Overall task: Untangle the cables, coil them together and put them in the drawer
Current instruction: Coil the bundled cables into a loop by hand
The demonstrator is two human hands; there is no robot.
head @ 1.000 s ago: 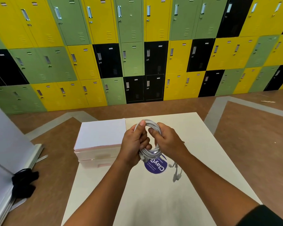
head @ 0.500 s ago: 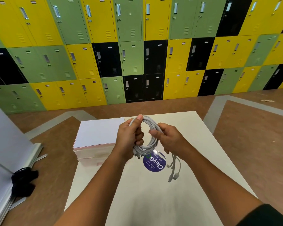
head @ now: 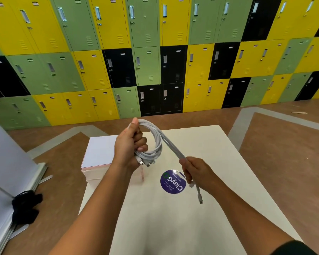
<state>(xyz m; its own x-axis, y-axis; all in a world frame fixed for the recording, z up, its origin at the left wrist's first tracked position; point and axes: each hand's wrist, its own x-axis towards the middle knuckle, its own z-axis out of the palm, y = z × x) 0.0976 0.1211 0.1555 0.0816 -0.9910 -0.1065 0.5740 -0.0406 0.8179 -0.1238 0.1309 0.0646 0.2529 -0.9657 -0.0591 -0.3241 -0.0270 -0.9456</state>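
— Left hand?
— Clenched around a coil of white rubber-coated cables, thumb up along the top of the loops, fingers curled through the middle. Held above the far part of the cream rectangular tabletop, clear of its surface.
— Plugs?
— A cluster of small metal-tipped connectors poking out under the left fist.
— Right hand?
— Closed on the loose tails of the same cables, pulled out in a taut, straight bundle from the top of the coil down and rightward. Lower than the left and well apart from it. One white cable end with a plug hanging below the fist, another short end just beside it.
— Beneath?
— A round purple sticker with white lettering flat on the tabletop, between the two forearms. 
— And the drawer?
— A low white-topped, pale pink drawer unit at the far left corner of the tabletop, just beside the left wrist, partly hidden by it. Open or closed: cannot tell.
— Around?
— Brown floor with grey stripes; a wall of yellow, green and black metal lockers behind. A black bundle of fabric or strap on the floor at left, against leaning white panels.
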